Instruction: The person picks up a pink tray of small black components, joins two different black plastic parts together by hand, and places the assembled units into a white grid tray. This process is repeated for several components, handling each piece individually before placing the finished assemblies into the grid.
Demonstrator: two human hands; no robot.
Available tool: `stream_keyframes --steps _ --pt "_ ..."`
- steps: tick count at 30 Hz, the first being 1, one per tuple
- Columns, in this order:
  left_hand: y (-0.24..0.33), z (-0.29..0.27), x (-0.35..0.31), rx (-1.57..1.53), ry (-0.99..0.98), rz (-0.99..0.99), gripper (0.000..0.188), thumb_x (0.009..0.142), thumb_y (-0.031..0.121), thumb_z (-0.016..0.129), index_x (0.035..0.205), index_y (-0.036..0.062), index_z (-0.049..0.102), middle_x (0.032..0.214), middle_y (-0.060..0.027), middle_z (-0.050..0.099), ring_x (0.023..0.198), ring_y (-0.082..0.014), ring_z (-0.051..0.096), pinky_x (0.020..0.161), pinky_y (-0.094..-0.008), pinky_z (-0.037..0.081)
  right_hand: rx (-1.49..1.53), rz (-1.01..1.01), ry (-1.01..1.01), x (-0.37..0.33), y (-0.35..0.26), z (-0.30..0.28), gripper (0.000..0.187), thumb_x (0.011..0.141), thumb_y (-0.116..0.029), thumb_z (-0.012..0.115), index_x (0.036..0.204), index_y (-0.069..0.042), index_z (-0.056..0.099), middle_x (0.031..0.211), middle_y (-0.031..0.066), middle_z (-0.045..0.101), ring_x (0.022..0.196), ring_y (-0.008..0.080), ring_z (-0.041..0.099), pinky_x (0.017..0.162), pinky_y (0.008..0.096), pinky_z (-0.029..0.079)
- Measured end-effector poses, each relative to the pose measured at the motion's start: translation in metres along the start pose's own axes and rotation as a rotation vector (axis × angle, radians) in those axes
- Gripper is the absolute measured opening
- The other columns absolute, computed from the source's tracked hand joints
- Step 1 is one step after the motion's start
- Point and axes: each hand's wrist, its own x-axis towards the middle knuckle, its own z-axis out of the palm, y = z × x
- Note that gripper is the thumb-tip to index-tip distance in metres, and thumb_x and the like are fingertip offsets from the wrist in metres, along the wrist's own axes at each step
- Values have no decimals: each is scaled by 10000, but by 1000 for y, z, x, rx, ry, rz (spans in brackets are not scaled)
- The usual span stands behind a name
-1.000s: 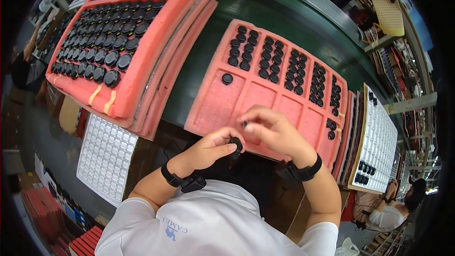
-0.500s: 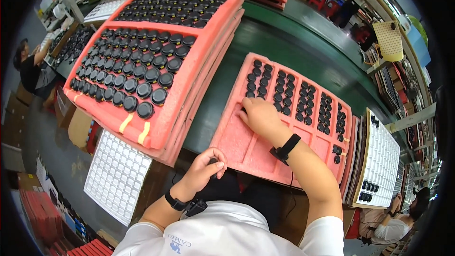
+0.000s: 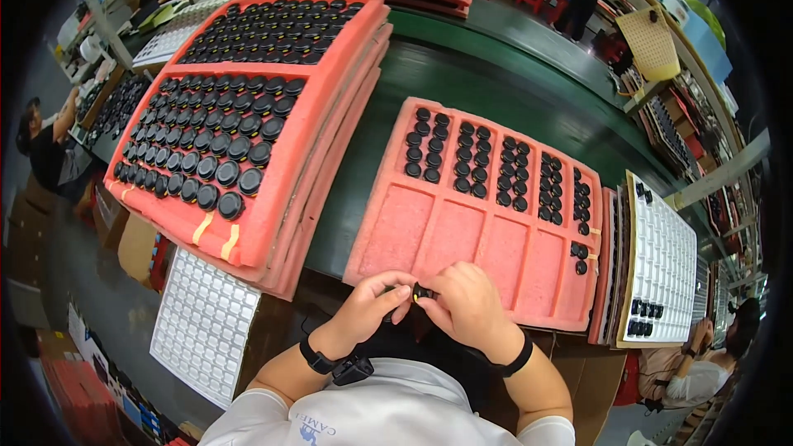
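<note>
In front of my shirt, my left hand (image 3: 369,310) and my right hand (image 3: 471,307) meet with fingertips pinched together. Between them is a small black round part (image 3: 422,292) with a yellow spot, gripped by the right fingers and touched by the left. Whether the left palm hides a second piece I cannot make out. Just beyond my hands lies a pink foam tray (image 3: 388,231) divided into compartments. Paired columns of black round parts (image 3: 471,159) fill its far compartments; a few more sit at its right edge. The near compartments show bare foam.
Stacked pink foam trays (image 3: 268,268) on the left carry many larger black round pieces (image 3: 219,144). White plastic trays stand at lower left (image 3: 202,326) and at right (image 3: 665,260). Under everything is a green worktop (image 3: 446,62). Other people (image 3: 706,363) sit at right and far left.
My right hand has left the foam tray's far-left compartment and come back toward me, now holding a black part against my left fingers. The whole view has shifted slightly.
</note>
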Motion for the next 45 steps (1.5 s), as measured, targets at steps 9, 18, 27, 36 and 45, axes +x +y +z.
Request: stream_keyframes --steps 9,18,27,36,45 --pt "-14 35 3 54 -126 -178 266 897 164 551 1087 -22 558 761 -22 546 616 -73 475 574 -208 398 -133 11 122 -54 -9 -18 214 742 -135 660 918 -42 581 739 72 518 672 245 503 592 335 390" --pt "-10 67 10 -147 -260 -136 355 858 185 608 1129 -31 526 849 -72 571 615 -82 463 559 -212 392 1547 604 588 -91 -12 -6 253 970 -257 428 1023 -24 511 719 73 513 706 143 510 623 274 408" --pt "-21 85 8 132 -179 19 376 823 198 647 1085 -20 487 892 -99 570 632 -91 457 556 -220 389 1676 492 620 -110 -12 -8 278 974 -265 425 1041 -6 498 757 57 534 716 131 509 659 256 422" --pt "-22 92 0 715 -247 395 339 787 43 630 1071 5 449 1007 -106 514 787 -107 483 719 -242 427 758 488 574 -106 -29 -9 264 961 -235 432 1034 11 496 712 43 493 668 101 456 614 235 376" --pt "-22 90 -1 668 -310 414 346 783 41 630 1069 5 439 989 -112 517 810 -126 488 739 -267 428 1061 436 593 -99 -35 -12 175 925 -57 452 1084 8 485 808 13 520 670 58 448 609 211 387"
